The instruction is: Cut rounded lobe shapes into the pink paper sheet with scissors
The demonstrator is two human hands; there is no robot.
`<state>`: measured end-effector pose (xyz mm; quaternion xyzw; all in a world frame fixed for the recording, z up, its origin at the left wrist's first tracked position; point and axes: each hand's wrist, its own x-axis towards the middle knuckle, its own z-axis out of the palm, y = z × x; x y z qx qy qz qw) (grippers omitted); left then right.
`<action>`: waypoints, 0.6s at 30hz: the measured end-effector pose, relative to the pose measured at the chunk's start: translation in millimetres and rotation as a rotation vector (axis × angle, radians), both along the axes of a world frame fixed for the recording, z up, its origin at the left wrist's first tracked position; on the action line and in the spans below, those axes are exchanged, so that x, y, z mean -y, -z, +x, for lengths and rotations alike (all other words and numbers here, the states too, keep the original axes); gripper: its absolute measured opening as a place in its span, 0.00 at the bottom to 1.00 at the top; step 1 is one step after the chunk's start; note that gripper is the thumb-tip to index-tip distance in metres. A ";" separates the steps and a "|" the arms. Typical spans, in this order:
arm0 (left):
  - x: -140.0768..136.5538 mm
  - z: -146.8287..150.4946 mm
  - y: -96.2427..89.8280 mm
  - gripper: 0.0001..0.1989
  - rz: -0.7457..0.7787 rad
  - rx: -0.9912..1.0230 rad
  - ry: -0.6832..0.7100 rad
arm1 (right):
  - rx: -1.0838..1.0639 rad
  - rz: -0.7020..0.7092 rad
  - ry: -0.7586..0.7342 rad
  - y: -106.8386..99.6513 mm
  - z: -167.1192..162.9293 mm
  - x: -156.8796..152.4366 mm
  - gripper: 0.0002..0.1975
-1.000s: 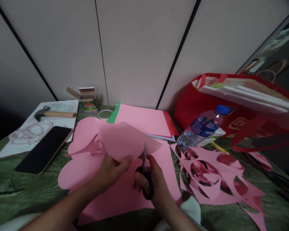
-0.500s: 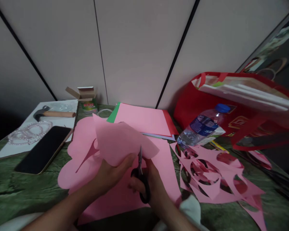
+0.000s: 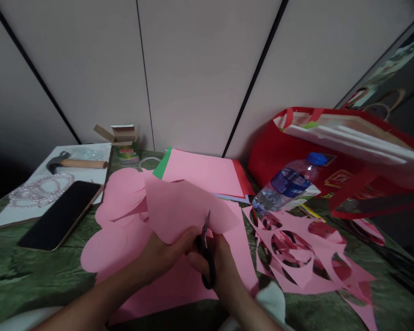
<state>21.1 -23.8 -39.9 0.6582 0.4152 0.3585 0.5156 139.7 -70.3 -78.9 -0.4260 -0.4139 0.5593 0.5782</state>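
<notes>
Raised at the centre of the head view is a curved sheet of pink paper [image 3: 182, 204]. My left hand [image 3: 169, 253] pinches its lower edge, thumb on the near face. Black-handled scissors [image 3: 209, 266] sit in my right hand [image 3: 222, 262], with fingers through the loops. Their blades point up and lie against the sheet near its lower edge; part of the blades is hidden by the paper. Rounded pink paper cutouts [image 3: 105, 248] lie in a pile left of my hands. Under both hands a larger pink sheet [image 3: 179, 289] lies flat.
Pink scraps with cut-out holes [image 3: 307, 257] spread at right, below a water bottle [image 3: 286, 184] leaning by a red bag [image 3: 265, 147]. At left are a phone [image 3: 60, 216], a hammer [image 3: 84, 163] and bead strings [image 3: 41, 191]. Coloured sheets [image 3: 203, 170] lie by the wall.
The pink sheet has shifted slightly right and turned a little in my left hand. The scissors have tilted to the right, and their blades look closer together.
</notes>
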 end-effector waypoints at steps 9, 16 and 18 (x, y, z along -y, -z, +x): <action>-0.8 1.6 -3.7 0.05 0.011 0.009 -0.013 | 0.049 -0.043 0.024 -8.3 -0.8 0.7 0.25; 0.4 0.0 -1.6 0.05 0.033 0.000 -0.044 | 0.012 -0.039 0.008 -6.9 -1.2 0.3 0.23; 0.1 0.7 -2.2 0.06 0.022 0.002 -0.033 | 0.032 -0.043 0.015 -6.1 -0.9 -0.1 0.23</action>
